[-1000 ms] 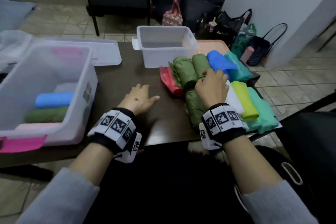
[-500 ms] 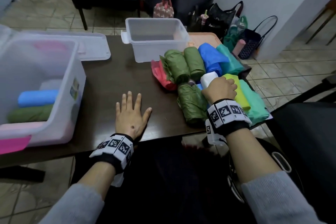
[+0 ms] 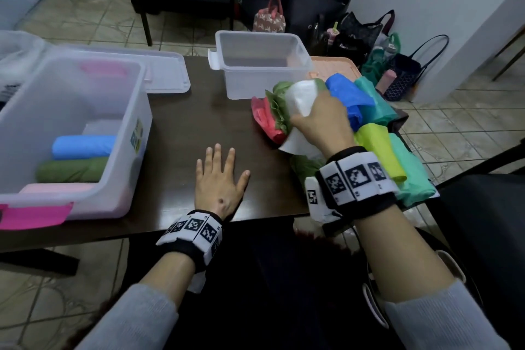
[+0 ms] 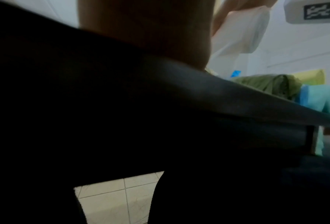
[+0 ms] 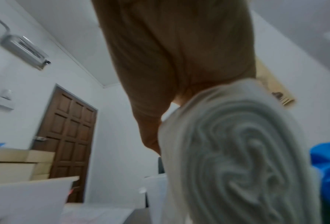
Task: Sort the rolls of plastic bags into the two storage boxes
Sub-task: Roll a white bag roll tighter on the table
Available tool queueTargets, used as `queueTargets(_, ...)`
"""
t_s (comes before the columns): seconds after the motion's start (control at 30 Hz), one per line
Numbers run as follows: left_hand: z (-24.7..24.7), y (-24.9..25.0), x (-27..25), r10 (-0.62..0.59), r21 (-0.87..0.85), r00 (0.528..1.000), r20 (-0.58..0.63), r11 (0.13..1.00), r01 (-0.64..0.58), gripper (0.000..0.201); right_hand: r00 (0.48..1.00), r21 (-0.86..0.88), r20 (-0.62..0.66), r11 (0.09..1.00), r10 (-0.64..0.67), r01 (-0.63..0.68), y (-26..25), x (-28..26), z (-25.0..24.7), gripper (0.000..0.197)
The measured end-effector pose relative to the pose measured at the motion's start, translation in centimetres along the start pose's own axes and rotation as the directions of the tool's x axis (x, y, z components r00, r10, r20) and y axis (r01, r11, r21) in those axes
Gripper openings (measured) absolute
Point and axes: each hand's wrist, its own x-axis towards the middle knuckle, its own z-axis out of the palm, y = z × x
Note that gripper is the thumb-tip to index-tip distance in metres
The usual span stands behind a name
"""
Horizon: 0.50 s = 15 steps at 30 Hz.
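Head view: right hand [image 3: 321,122] grips white bag roll [image 3: 301,96] above the pile
Left hand [image 3: 220,179] lies flat on table [image 3: 184,128], fingers [image 3: 217,155] spread

The camera on my head looks forward and down over the dark table [image 3: 181,133], taking in both my hands, the two boxes and the floor beyond. The one on my left wrist sits right at the table edge [image 4: 237,97], mostly dark, facing sideways and upward along the tabletop toward the pile of rolls [image 4: 271,84]. The one on my right wrist looks up along my palm from very close, with the spiral end of the white roll [image 5: 242,159] filling its lower right and a wall and brown door [image 5: 68,141] behind. All three views share that white roll [image 3: 301,99]; the left wrist view catches it high up [image 4: 242,31].
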Motion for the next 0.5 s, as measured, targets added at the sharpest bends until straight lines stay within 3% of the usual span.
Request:
queueTargets(0.07, -0.4, -0.5, 0.4, 0.009, -0.141, 1.000, 0.012, 0.990, -0.007, 0.061, 0.994, -0.053, 0.035, 0.993, -0.104, 0.106, -2.2, -0.5, 1.5, 0.056)
queueTargets(0.1, -0.8, -0.9, 0.5, -0.007, -0.290, 1.000, 0.001, 0.957, 0.007, 0.058, 0.988, -0.101, 0.058, 0.984, -0.141, 0.146, -3.2, -0.8, 2.5, 0.057)
queueTargets(0.2, -2.0, -2.7, 0.4, -0.108, -0.641, 0.991, -0.077, 0.767, 0.034, 0.051, 0.970, -0.215, 0.157, 0.953, -0.184, 0.215, -4.8, -1.9, 6.3, 0.052)
queueTargets(0.27, -2.5, -3.5, 0.1, -0.130, -0.694, 0.986, -0.102, 0.720, 0.023, 0.052, 0.960, -0.329, 0.209, 0.911, -0.185, 0.247, -5.0, -3.1, 9.3, 0.044)
queueTargets(0.37, -2.6, -3.9, 0.4, -0.159, -0.773, 0.983, -0.089, 0.633, 0.033, 0.052, 0.949, -0.406, 0.300, 0.888, -0.094, 0.216, -5.5, -4.7, 9.8, 0.044)
queueTargets(0.47, -2.3, -4.1, 0.6, -0.206, -0.831, 0.975, -0.085, 0.555, 0.045, 0.050, 0.892, -0.257, 0.406, 0.912, -0.197, 0.319, -4.8, -3.6, 10.2, 0.063)
queueTargets(0.5, -2.3, -4.1, 0.6, -0.214, -0.837, 0.973, -0.086, 0.545, 0.046, 0.049, 0.875, -0.176, 0.444, 0.939, -0.193, 0.296, -4.7, -3.1, 9.6, 0.064)
